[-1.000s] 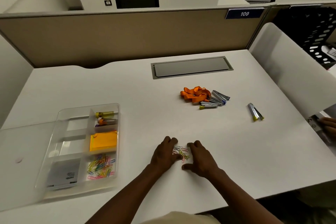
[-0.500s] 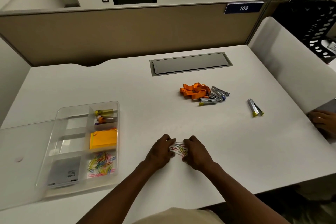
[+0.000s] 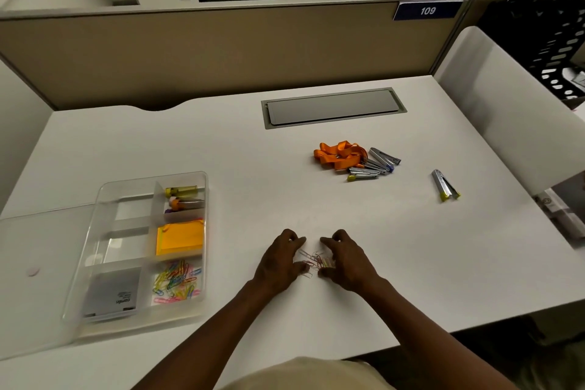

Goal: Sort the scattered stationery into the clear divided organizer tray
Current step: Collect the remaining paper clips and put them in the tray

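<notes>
Between left hand (image 3: 278, 263) and right hand (image 3: 346, 263): loose paper clips (image 3: 315, 261); both grips half-curled, cupping.

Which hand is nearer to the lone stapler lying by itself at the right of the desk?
Right. The right hand rests on the desk, nearer the viewer and left of the lone stapler. The left hand sits farther left, across the loose paper clips.

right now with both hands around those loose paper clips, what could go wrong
1. The left hand and right hand only cup the loose paper clips flat on the desk; some may slip out when lifted.
2. Carrying them to the organizer tray, clips could land on the orange sticky notes instead of the paper clip compartment.
</notes>
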Action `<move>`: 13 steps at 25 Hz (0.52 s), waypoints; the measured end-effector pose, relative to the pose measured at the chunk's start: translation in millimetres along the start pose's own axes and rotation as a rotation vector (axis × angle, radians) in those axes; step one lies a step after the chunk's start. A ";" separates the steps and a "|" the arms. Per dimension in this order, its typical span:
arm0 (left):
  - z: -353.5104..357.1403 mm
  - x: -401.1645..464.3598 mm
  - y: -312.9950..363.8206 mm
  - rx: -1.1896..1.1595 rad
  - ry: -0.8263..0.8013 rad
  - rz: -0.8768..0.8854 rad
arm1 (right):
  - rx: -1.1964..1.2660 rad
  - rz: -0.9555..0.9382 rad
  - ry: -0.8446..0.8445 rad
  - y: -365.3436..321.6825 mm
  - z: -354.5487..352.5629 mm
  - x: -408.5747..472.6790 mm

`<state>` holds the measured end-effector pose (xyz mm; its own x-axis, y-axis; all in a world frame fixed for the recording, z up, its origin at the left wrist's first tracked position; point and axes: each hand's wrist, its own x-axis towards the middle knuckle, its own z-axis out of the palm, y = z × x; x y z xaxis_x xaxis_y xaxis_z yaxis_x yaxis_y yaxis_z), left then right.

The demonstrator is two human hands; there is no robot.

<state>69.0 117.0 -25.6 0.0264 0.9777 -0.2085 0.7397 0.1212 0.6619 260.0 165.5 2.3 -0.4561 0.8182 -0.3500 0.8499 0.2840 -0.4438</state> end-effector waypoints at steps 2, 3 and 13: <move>4.3 0.2 5.4 0.028 -0.033 0.014 | -0.029 -0.041 -0.010 -10.8 4.0 2.1; 5.6 0.7 10.4 0.018 -0.019 0.005 | -0.036 -0.065 -0.005 -15.5 5.1 3.4; 10.7 -0.3 16.3 0.135 0.103 -0.022 | -0.115 -0.118 0.084 -25.9 10.5 14.0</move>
<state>88.2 116.8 -22.5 -0.0545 0.9884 -0.1421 0.8232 0.1250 0.5538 228.9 164.4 0.3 -0.5351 0.8131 -0.2291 0.8185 0.4319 -0.3788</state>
